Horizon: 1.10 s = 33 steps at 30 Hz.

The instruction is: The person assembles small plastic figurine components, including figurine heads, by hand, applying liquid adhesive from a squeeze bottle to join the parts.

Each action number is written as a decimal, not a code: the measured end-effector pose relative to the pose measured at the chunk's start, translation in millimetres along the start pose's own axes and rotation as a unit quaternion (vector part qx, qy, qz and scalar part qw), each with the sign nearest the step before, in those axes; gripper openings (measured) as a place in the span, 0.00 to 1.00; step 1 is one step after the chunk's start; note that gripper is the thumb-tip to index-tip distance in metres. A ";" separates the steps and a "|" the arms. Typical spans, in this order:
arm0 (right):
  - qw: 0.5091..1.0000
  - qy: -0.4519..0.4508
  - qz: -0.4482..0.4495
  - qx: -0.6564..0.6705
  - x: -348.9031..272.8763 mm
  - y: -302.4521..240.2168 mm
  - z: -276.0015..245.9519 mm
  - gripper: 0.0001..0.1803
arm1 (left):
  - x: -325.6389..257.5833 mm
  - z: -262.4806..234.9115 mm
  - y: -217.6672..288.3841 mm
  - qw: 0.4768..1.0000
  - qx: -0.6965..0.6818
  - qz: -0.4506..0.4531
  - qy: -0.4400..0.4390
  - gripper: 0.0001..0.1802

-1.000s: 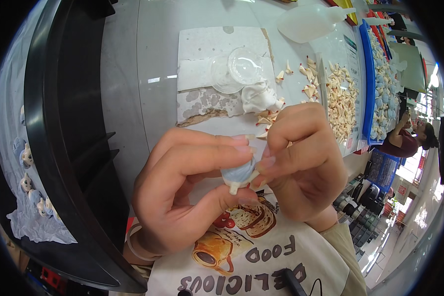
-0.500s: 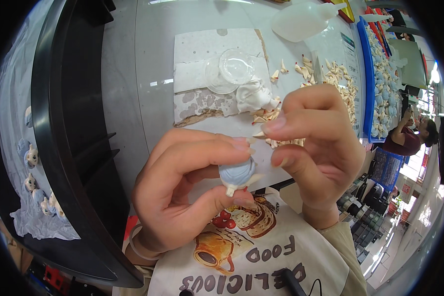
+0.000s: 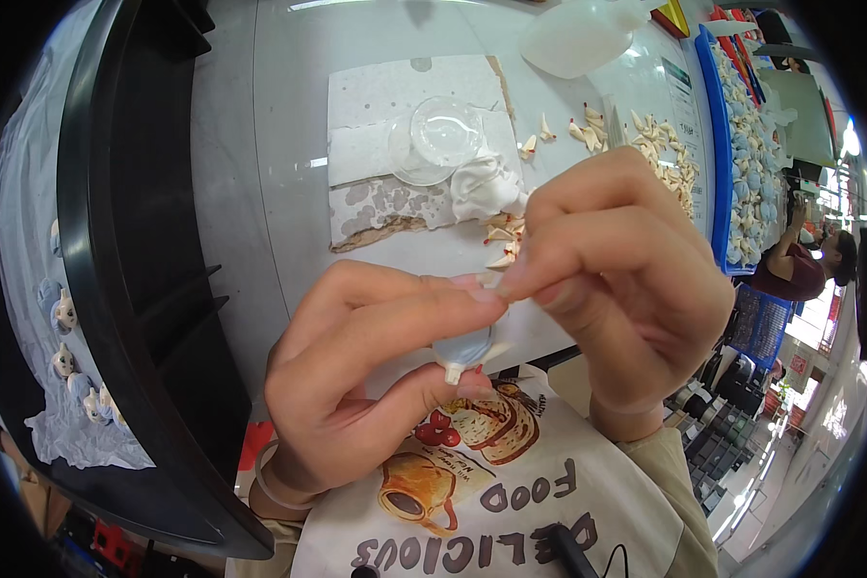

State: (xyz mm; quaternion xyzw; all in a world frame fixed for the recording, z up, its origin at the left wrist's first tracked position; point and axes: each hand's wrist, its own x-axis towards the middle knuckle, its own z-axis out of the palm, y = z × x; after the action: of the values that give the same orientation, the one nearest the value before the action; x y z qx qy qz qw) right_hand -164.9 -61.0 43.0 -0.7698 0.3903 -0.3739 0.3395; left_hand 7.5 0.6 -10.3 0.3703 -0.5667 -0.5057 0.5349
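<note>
- Two bare hands meet close under the camera, above the near edge of the pale grey table [image 3: 260,173].
- Left of them, along the table's left edge, runs a black curved frame [image 3: 116,289], with small painted figurines on a white cloth [image 3: 63,361] beyond it.
- At centre-left, the left hand [image 3: 356,395] is curled shut on a small pale-blue and white plastic piece [image 3: 464,349], pinched between thumb and forefinger, apparently to steady it.
- Behind it, toward the far edge, a clear round plastic lid [image 3: 438,135] sits on stained white paper towels [image 3: 395,96].
- At the right, the right hand [image 3: 617,289] has its fingertips closed at the piece's top; whether it holds anything cannot be told.
- Along the right edge, cream shell-shaped parts [image 3: 665,144] lie beside a blue tray [image 3: 713,144]; a workshop floor lies beyond.
</note>
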 end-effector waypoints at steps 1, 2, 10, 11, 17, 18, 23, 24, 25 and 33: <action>1.000 0.001 0.001 -0.001 -0.3 1.1 -1.9 0.09 | 1.7 0.1 1.3 1.000 -0.001 0.000 -0.002 0.25; 1.000 -0.002 -0.010 0.009 -0.4 2.7 -4.7 0.09 | 4.1 -0.5 4.3 1.000 0.023 0.003 -0.008 0.25; 0.996 -0.004 -0.090 -0.029 -0.7 10.5 2.2 0.09 | 0.3 2.4 6.0 1.000 0.017 -0.016 -0.014 0.26; 0.996 -0.002 -0.086 -0.021 -0.3 9.1 1.6 0.08 | 0.9 5.1 7.6 1.000 0.009 -0.024 0.009 0.24; 0.995 0.052 -0.076 -0.031 -5.7 17.2 -19.3 0.12 | -1.2 5.0 5.9 0.999 0.003 -0.035 0.024 0.27; 0.994 0.097 -0.048 -0.013 -9.7 19.8 -24.4 0.14 | -1.6 1.8 2.8 1.000 -0.005 -0.020 0.004 0.30; 0.990 0.107 0.075 0.057 -28.0 28.0 -45.9 0.10 | -0.8 3.3 6.3 0.999 -0.020 -0.047 0.001 0.28; 0.987 0.104 0.098 0.073 -29.3 29.8 -46.7 0.06 | -2.2 6.4 7.7 0.990 -0.089 -0.095 0.047 0.26; 0.987 0.106 0.099 0.073 -28.4 29.9 -45.3 0.06 | -1.4 6.5 8.0 0.990 -0.089 -0.095 0.045 0.26; 0.945 -0.006 0.039 -0.324 -25.8 36.4 -44.1 0.10 | 1.0 6.4 9.5 0.990 -0.099 -0.094 0.031 0.25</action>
State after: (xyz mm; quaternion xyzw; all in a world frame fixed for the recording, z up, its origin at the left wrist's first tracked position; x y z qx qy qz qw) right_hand -225.4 -66.1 26.9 -0.8245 0.5182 -0.2095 0.0885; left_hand 2.2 2.9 -0.4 0.3828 -0.4600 -0.5956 0.5358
